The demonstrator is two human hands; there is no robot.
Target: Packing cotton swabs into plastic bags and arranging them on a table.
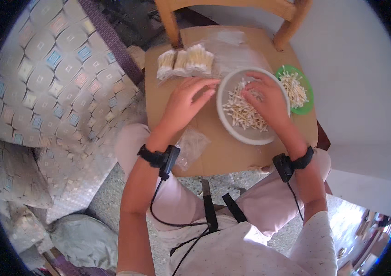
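A round white bowl point(224, 123) holds a heap of loose cotton swabs point(246, 110) with pale sticks. My right hand point(269, 99) is over the bowl, fingers bent and apart above the swabs; I make out nothing held between them. Just beyond the bowl's left rim is my left hand point(188, 99), its thumb and fingers apart and nothing visible in it. Bundles of cotton swabs in clear bags point(185, 61) lie at the back left of the chair seat. To the bowl's right, a green dish point(306, 105) holds more loose swabs point(293, 89).
Cardboard point(223, 161) covers the wooden chair's seat, with the chair's backrest point(232, 3) at the far side. Clear plastic bags point(239, 57) lie behind the bowl, and a crumpled clear bag point(193, 147) lies near the front. A patterned cushion point(57, 69) stands at the left.
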